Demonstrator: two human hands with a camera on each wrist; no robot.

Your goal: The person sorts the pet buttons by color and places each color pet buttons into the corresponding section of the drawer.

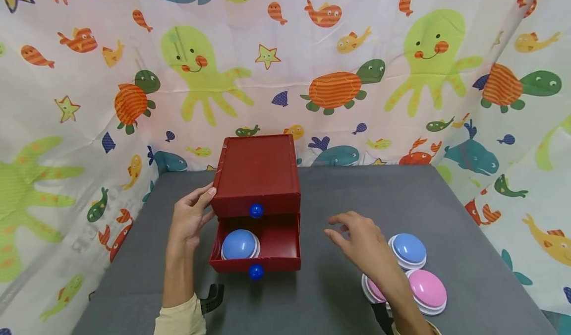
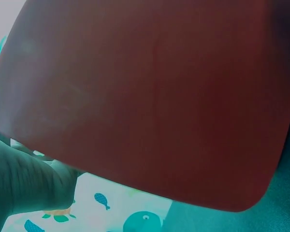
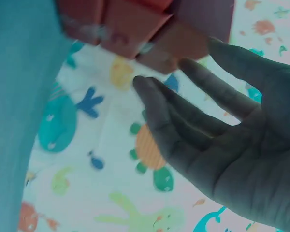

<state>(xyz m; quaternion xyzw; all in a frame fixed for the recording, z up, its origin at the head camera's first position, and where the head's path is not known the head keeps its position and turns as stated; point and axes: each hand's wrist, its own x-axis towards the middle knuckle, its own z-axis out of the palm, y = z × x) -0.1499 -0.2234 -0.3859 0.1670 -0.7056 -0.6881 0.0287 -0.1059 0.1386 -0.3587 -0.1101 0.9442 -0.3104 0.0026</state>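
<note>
- Background: white curtain (image 1: 285, 92) printed with sea animals, standing behind and beside a grey table (image 1: 339, 191).
- Red drawer box (image 1: 258, 169): on the table, near the middle. Upper drawer (image 1: 232, 207) pushed in; lower drawer (image 1: 280, 264) pulled out. Each front carries a blue knob (image 1: 256, 210).
- Blue button (image 1: 239, 245): white-based, sitting inside the lower drawer, in its left part.
- Left hand (image 1: 192, 215): touching the left side of the box, thumb at the upper front corner. Fingers appear extended rather than curled round it, though the left wrist view is dim and the box covers part of them.
- Right hand (image 1: 359, 236): above the table, right of the box and apart from it; fingers loosely bent, holding nothing.
- Second blue button (image 1: 409, 248) and pink button (image 1: 427, 289): on the table at right, side by side.
- Another pink button (image 1: 373, 289): beside these, partly hidden by the right forearm.
</note>
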